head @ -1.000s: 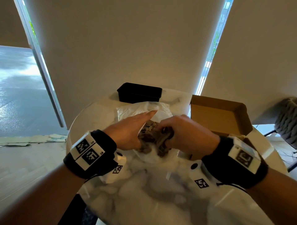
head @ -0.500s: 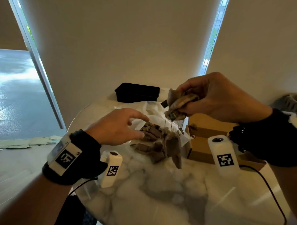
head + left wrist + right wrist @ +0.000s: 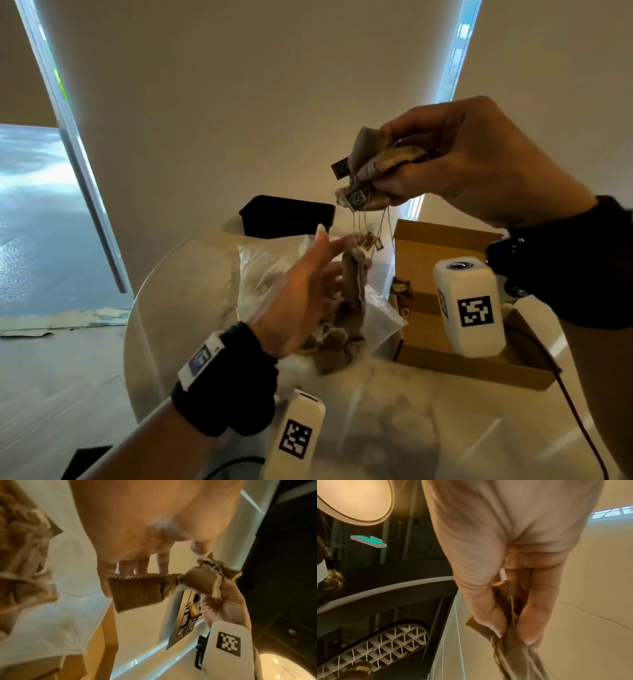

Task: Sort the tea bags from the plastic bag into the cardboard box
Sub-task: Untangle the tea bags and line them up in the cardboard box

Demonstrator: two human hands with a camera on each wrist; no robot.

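My right hand point(image 3: 404, 171) is raised above the table and pinches a bunch of brown tea bags point(image 3: 383, 164) between thumb and fingers point(image 3: 529, 635). Strings with small tags point(image 3: 368, 240) dangle from the bunch, and a chain of tangled tea bags point(image 3: 354, 287) hangs down to the pile point(image 3: 335, 342) on the clear plastic bag point(image 3: 263, 274). My left hand point(image 3: 339, 253) is lifted beside that chain, fingers straight and touching one hanging tea bag point(image 3: 137, 588). The open cardboard box point(image 3: 445, 246) stands just right of the plastic bag.
A black tray point(image 3: 287, 214) sits at the far side of the round marble table point(image 3: 394, 428). A dark cable point(image 3: 575, 411) runs over the table at the right. The table's left edge drops to the floor.
My right hand has lifted a bunch of tea bags out of the plastic bag and risen higher. My left hand left the bag and came up against the dangling tea bags.
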